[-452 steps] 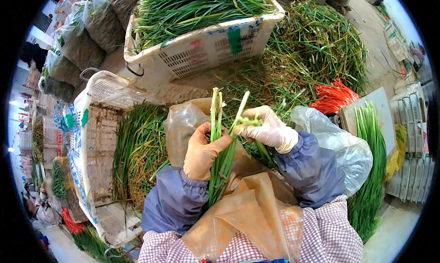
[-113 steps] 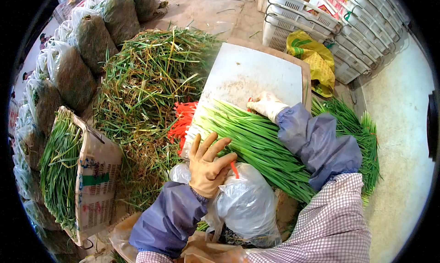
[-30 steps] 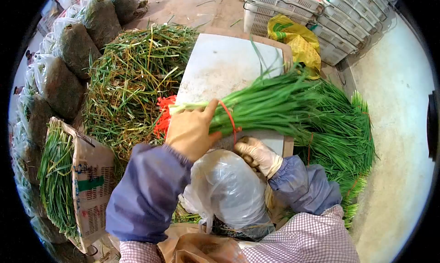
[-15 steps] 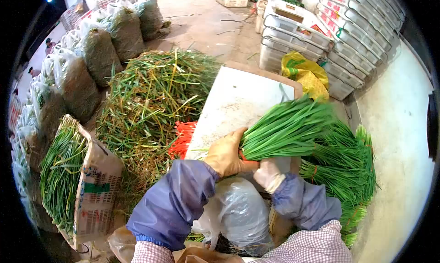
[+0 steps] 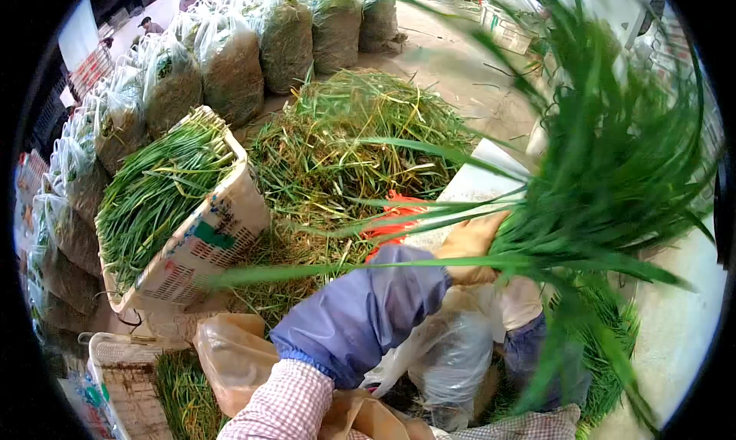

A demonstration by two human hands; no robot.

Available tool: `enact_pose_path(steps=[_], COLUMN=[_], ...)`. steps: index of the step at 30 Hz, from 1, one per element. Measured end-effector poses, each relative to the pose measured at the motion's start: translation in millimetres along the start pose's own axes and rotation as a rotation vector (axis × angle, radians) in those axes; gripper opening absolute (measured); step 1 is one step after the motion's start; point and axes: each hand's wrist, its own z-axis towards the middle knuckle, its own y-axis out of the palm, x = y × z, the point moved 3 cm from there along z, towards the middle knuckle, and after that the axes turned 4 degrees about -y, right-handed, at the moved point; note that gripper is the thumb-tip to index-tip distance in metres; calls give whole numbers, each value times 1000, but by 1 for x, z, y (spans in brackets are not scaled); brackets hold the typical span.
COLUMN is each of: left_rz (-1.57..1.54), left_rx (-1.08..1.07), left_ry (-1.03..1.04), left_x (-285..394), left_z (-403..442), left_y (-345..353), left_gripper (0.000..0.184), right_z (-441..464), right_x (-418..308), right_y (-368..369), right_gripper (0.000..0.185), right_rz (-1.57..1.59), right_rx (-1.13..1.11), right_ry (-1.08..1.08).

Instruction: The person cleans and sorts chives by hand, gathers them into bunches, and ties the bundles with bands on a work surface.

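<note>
A large loose bunch of green chives (image 5: 598, 156) fans out blurred across the right side of the head view. My left hand (image 5: 469, 248), in a tan glove, is closed round its lower end. Just below and to the right, my right hand (image 5: 521, 302), in a paler glove, also grips the bunch from beneath; leaves hide most of its fingers. Under the hands lies a white board (image 5: 484, 181), largely covered by the leaves. Red ties (image 5: 395, 216) lie in a heap at the board's left edge. More chives (image 5: 609, 348) are stacked at the lower right.
A pile of loose leaves and trimmings (image 5: 345, 137) lies beyond the ties. To the left, a tilted crate (image 5: 222, 229) holds chives. Filled plastic bags (image 5: 230, 76) line the back left. A clear plastic bag (image 5: 460, 363) is below my hands; a wall stands right.
The view has turned left. The bunch, compact and pointing right above the board before, is now raised closer and spread wide, with leaves hanging over my hands. Both hands remain at its lower end.
</note>
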Motion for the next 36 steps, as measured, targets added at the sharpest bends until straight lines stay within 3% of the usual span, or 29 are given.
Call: enact_pose_path(steps=[1,2,3,4,6,8,9,10,11,12,14,16,18,20,22,23,26,27,28,31,33,34,35,36], left_rz=[-74,-153,-91,-98,291,500,580,730,725,775,1008,1026,1053,834,700,727,774,777,787,748,813,860,864,842], left_rx=[-199,-407,-395,-560,-601,-587,-700,-637,-535,-409,-259,-302,-348,-340,-576,-545,-543,-567,-588,-596,-536,-494,-440,-489], left_ry=[-65,-128,-57,-85,-155,-101,-163,-153,-102,-19,84,124,164,83,-201,-204,-217,-224,-228,-212,-136,-78,-9,3], left_x=[18,30,28,43,47,8,-2,-27,-24,-36,-34,-16,-9,-16,-5,-15,-12,-18,-24,-20,-19,-21,-37,-31], left_z=[18,30,38,46,43,25,8,-14,-22,-31,-39,-34,-33,-31,-18,-18,-13,-9,-8,-7,-8,-16,-24,-25], left_y=[-22,-31,-27,-40,-34,-1,9,29,25,34,43,49,58,67,52,57,57,63,64,62,61,63,69,65], left_gripper=[100,102,106,110,113,118,112,103,90,77,67,64,62,54,74,77,81,79,78,78,78,78,68,59], right_z=[5,17,8,-2,-1,-15,-24,-32,-52,-69,-83,-75,-58,-43,-38,-40,-58,-71,-79,-85,-77,-77,-82,-83], right_x=[25,57,30,-2,26,2,35,67,51,45,34,7,-13,-15,-12,-10,15,24,44,49,53,51,52,47], right_y=[27,43,28,14,41,31,59,86,59,47,26,10,9,13,16,22,46,54,93,90,73,58,38,27], right_gripper=[33,34,21,8,12,18,20,22,23,20,16,12,11,19,30,34,34,35,30,24,20,22,24,21], right_rz=[269,715,1041,1365,794,684,717,748,577,558,149,116,363,787,1391,1468,1554,1492,1559,1446,1112,1179,1039,886], right_rx=[-2,193,189,189,212,-124,-148,-172,-158,-108,156,446,627,525,266,286,260,241,299,312,126,51,88,376], right_ry=[-8,-237,-140,-35,-166,35,50,63,28,51,-178,-383,-549,-455,-150,-69,-103,85,-3,128,-135,-156,-214,-319])
